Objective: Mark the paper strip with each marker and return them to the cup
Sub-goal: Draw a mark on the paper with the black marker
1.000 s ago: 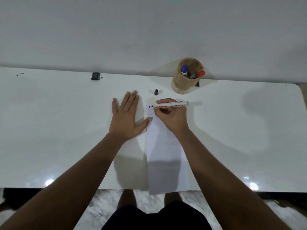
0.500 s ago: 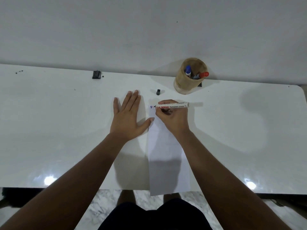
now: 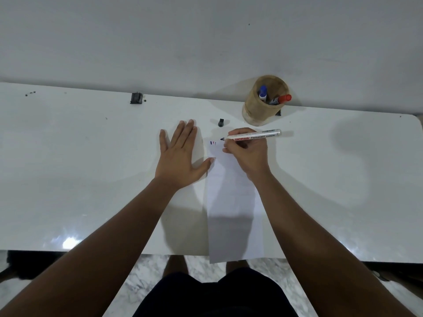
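Nearest us, the paper strip [image 3: 233,202] hangs over the bench [image 3: 80,179] edge as before. Our left hand [image 3: 180,156] stays flat, fingers spread, thumb touching the strip. Our right hand [image 3: 248,152] keeps its fingers closed on the marker [image 3: 254,135], whose tip has shifted right of the small marks [image 3: 212,143]. Farther off lie a black cap [image 3: 221,123], then the cup [image 3: 265,100].
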